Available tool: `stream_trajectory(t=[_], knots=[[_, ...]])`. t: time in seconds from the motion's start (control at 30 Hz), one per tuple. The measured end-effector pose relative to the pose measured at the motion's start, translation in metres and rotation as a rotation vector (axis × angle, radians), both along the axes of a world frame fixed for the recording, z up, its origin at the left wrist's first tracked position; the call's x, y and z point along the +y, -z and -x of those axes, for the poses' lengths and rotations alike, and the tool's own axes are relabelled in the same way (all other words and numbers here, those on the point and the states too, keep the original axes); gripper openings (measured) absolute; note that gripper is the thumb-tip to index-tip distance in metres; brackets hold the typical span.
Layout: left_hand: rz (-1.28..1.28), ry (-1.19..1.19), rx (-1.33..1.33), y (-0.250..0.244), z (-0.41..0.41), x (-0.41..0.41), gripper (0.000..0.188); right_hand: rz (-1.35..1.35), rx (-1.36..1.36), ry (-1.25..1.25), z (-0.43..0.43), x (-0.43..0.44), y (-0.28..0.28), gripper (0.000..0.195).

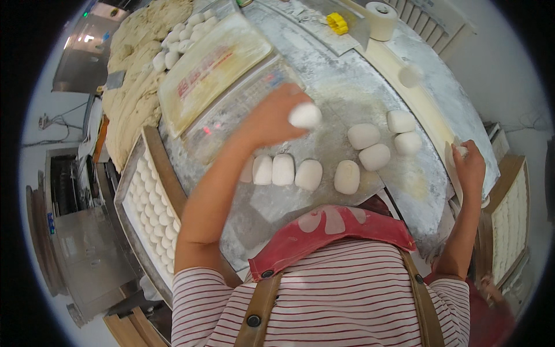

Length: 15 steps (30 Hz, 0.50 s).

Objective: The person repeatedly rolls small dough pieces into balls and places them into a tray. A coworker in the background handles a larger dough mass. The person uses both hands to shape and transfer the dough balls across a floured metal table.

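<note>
My left hand (276, 117) is over the floured worktop, its fingers closed round a smooth white dough piece (305, 116). Below it, several rounded dough pieces (308, 175) lie in a row near my apron. More dough pieces (375, 157) are grouped right of the middle. My right hand (469, 167) is at the right end of a long pale strip (427, 106), fingers bent around a small whitish thing that is mostly hidden. A round whitish piece (410, 76) rests on or over the strip, blurred.
A large dough mass (130, 99) and small dough balls (172, 60) lie at upper left, beside a yellowish plastic lid (217, 71). Trays of dough pieces flank me, left (149, 212) and right (511, 225). A white roll (381, 21) and a yellow cutter (337, 23) are at the top.
</note>
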<state>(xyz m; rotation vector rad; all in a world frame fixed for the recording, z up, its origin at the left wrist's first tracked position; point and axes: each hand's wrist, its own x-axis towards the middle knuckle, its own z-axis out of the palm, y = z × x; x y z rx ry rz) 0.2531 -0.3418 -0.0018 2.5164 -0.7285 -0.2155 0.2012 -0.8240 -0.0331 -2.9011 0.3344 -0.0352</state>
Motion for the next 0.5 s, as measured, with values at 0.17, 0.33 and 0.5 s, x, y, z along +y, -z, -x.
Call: stream_trajectory(t=[0.17,0.33,0.5], knots=[[0.213,-0.725,-0.695,-0.092,-0.004,0.105,0.062,-0.095,-0.095,-0.182,-0.026,0.02,0.003,0.055],[0.014,-0.518,-0.2,-0.082,0.067,0.1,0.066,-0.07,-0.025,-0.271,-0.058,0.05,-0.007,0.068],[0.07,-0.074,0.031,0.003,0.127,0.071,0.095,-0.08,-0.085,-0.395,-0.086,0.055,0.011,0.06]])
